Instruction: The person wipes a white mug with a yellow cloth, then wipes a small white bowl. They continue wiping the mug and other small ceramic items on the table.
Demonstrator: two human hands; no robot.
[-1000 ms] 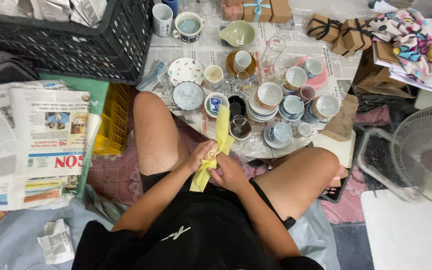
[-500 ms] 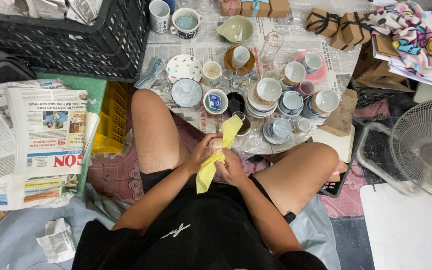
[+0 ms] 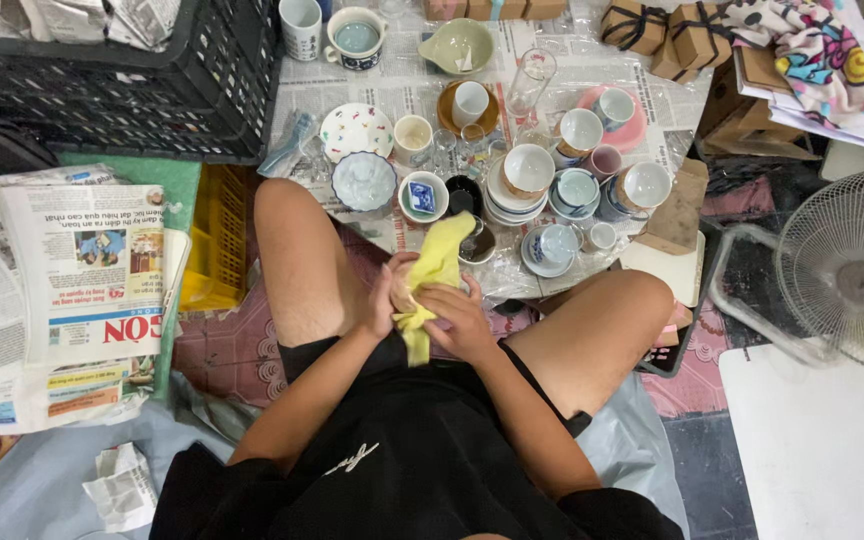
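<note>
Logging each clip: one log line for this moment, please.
left hand: holds small cup | right hand: presses yellow cloth on it | crockery on newspaper ahead

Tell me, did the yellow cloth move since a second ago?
Yes. The yellow cloth stood tall over the cups before; now it sits lower and bunched between the left hand and right hand, its tip only reaching the dark cup.

Yellow cloth (image 3: 436, 268) crumpled, draped over small object; held above lap

Cups and bowls (image 3: 529, 170) crowd the newspaper-covered floor, beside a black crate (image 3: 152, 90) (possibly plastic) and a fan (image 3: 847, 270).
</note>
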